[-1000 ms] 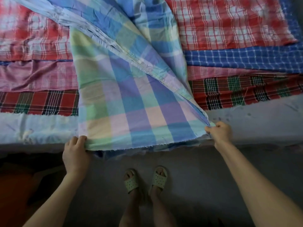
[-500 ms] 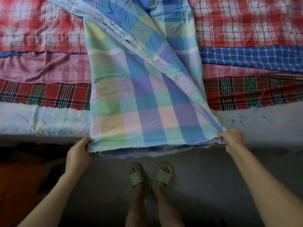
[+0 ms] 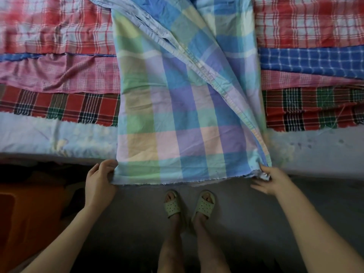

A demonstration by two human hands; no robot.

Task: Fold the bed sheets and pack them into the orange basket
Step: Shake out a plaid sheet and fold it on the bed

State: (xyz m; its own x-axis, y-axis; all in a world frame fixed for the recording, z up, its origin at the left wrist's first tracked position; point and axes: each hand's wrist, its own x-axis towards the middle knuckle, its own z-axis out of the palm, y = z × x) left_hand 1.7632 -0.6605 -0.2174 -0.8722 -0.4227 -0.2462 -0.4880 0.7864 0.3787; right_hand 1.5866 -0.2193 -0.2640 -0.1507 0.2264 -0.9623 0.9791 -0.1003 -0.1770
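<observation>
The pastel plaid sheet (image 3: 177,115) lies folded lengthwise down the middle of the bed (image 3: 325,150), on top of other checked sheets (image 3: 59,105), with its short end hanging just over the bed's near edge. The left hand (image 3: 99,183) grips the sheet's near-left corner with its fingers curled round the hem. The right hand (image 3: 275,180) touches the near-right corner with fingers loosely spread, though I cannot tell whether they pinch the cloth. The orange basket (image 3: 25,213) sits in shadow on the floor (image 3: 246,223) by the bed's near edge, to the left.

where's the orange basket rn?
Head view, lower left: the orange basket sits in shadow below the near edge of the bed, left of the left hand.
</observation>
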